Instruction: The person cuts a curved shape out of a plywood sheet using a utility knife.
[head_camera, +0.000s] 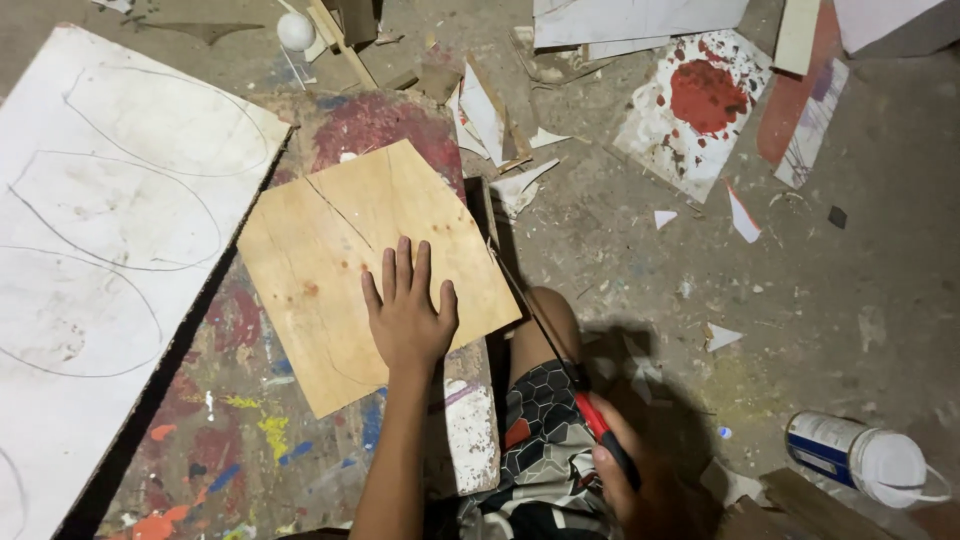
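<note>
Left hand: the left hand lies flat and open, fingers spread, pressing on the plywood sheet; it grips nothing.
Right hand: the right hand is closed around the red-and-black handle of a saw, whose thin blade runs up to the sheet's right edge.
Plywood sheet: it rests on a paint-splashed bench, its right side overhanging beside the person's knee; a pencilled curve crosses its face.
Risk, slip: the sheet is held down by palm pressure alone, so in my judgement a hard stroke could make it twist or skid on the bench.
Risk, fingers: the left hand sits close to the sawn edge; a jumping blade could reach the thumb side.
Risk, knee: the blade works just above the bare knee, so a stroke that breaks free might strike it.
Risk, line: a thin blade may bend and wander off the pencilled curve.
Container: a white and blue jar lies on its side on the floor, well apart at lower right; lid on, contents not visible.
White board: a large board with drawn leaf outlines lies left of the bench.
</note>
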